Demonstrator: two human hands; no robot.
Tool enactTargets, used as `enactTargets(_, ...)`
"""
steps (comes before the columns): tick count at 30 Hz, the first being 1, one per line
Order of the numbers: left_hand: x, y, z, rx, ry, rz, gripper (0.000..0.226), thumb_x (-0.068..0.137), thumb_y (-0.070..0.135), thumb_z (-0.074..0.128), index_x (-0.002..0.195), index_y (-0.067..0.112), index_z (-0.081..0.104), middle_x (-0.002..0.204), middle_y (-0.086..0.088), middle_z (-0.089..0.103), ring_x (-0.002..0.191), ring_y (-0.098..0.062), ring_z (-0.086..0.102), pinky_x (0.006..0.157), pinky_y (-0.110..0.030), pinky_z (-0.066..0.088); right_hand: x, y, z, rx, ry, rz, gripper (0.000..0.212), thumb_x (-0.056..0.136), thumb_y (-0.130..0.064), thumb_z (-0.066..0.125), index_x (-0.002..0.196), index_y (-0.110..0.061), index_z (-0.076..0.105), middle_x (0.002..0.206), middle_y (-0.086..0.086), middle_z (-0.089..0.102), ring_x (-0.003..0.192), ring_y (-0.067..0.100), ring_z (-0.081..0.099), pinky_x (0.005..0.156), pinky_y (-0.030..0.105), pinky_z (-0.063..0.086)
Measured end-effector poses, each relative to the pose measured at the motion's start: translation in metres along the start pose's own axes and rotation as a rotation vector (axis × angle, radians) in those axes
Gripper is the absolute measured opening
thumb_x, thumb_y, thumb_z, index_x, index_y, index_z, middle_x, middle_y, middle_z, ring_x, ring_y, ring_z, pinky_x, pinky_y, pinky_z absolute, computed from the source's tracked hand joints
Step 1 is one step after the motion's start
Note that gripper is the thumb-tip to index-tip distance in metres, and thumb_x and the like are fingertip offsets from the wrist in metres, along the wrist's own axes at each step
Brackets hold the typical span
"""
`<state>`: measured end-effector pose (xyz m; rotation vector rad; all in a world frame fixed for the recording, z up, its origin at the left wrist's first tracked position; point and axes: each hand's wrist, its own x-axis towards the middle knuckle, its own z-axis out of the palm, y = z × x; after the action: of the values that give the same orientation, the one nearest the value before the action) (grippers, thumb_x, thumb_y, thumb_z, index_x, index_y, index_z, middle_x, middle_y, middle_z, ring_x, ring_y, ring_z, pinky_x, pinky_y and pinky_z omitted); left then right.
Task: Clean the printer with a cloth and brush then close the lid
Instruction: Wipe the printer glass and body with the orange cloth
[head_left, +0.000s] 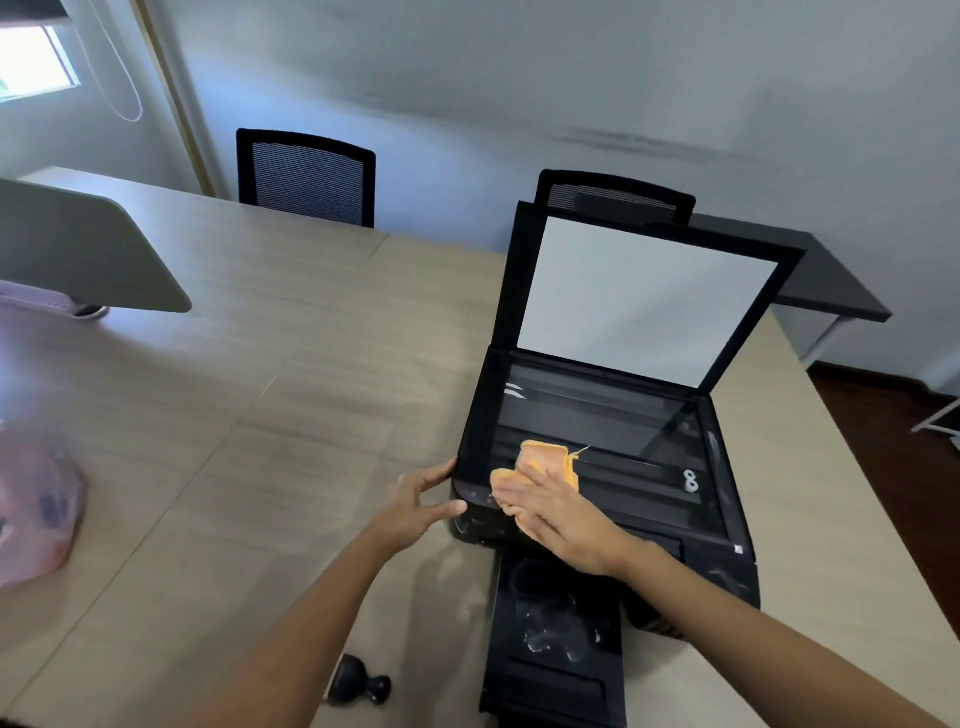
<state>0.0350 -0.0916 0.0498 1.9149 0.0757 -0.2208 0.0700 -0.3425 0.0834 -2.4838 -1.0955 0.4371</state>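
A black printer (727, 566) stands on the wooden table, its scanner lid (644, 296) raised upright with the white underside facing me. My right hand (561, 514) presses an orange cloth (545, 460) flat on the near left corner of the scanner glass (597, 415). My left hand (415, 506) grips the printer's front left corner, thumb and fingers around its edge. A black brush (358, 686) lies on the table near the front edge, left of the pulled-out paper tray (556, 649).
The wooden table (285, 415) stretches to the left. A pink plastic bag (36, 509) lies at the far left. A grey desk divider (83, 249) stands at the back left. Two black chairs (306, 176) stand behind the table. A dark side desk (831, 280) is at the right.
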Motion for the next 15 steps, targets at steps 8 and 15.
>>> enactTargets(8, 0.011, 0.025, 0.007, 0.048, -0.113, 0.015, 0.061, 0.081, 0.034, 0.072, 0.135, 0.020, 0.049, 0.131, 0.009, 0.060, 0.116, 0.010, 0.054, 0.104, -0.021, 0.042, 0.013, -0.027, 0.030, -0.258, 0.154, 0.162, 0.058, 0.097, -0.035, 0.021, 0.151, -0.016, 0.025, 0.161, -0.001, 0.019, 0.150, 0.027, 0.006, 0.119, 0.051, 0.014)
enactTargets(15, 0.020, 0.051, 0.038, 0.459, -0.084, -0.174, 0.144, 0.057, 0.080, 0.063, 0.145, 0.010, -0.027, 0.159, -0.010, -0.020, 0.149, -0.031, -0.006, 0.120, -0.052, 0.008, -0.083, 0.042, 0.017, -0.284, 0.222, 0.214, 0.056, 0.100, -0.029, 0.021, 0.154, -0.019, 0.012, 0.162, -0.006, 0.002, 0.150, 0.017, -0.004, 0.121, 0.046, 0.011)
